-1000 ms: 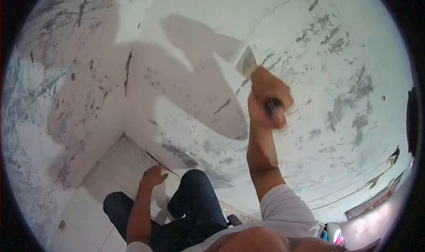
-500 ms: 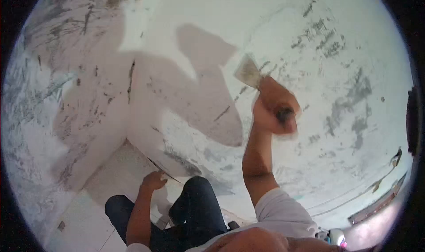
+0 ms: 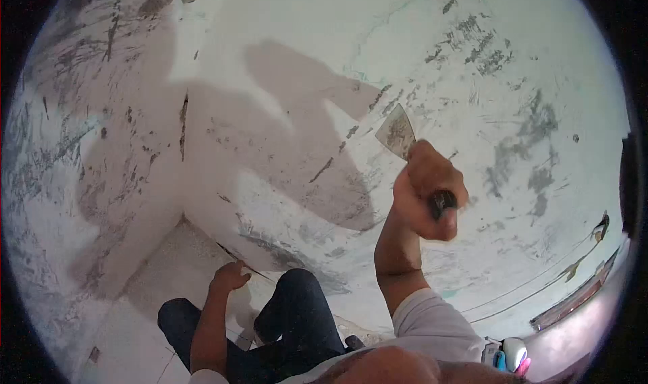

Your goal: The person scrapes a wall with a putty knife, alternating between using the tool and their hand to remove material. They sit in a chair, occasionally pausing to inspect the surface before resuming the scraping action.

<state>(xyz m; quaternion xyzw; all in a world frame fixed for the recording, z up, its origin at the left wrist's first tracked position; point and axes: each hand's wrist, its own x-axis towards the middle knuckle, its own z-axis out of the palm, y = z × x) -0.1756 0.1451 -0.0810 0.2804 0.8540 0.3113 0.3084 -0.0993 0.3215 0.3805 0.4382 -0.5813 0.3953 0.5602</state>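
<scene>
My right hand (image 3: 432,192) is wrapped round the black handle (image 3: 442,203) of a putty knife. Its flat, stained blade (image 3: 398,131) points up and left, close over the patchy white wall (image 3: 324,19). Grey streaks and dark scraped marks (image 3: 482,46) cover the wall above and to the right of the blade. Low on the left, my left hand (image 3: 229,277) hangs beside my bent knee, near the foot of the wall. It holds nothing that shows, its thumb apart from loosely bent fingers.
Two walls meet in a corner on the left, with a dark vertical crack (image 3: 183,126) near it. Pale floor tiles (image 3: 145,316) lie below. A broken strip (image 3: 574,293) runs along the lower right wall, and small bottles (image 3: 509,353) stand near my right shoulder.
My right hand and the putty knife have moved down and slightly right, with the blade now in sharper view. The whole view has shifted a little; my left hand stays by the knee.
</scene>
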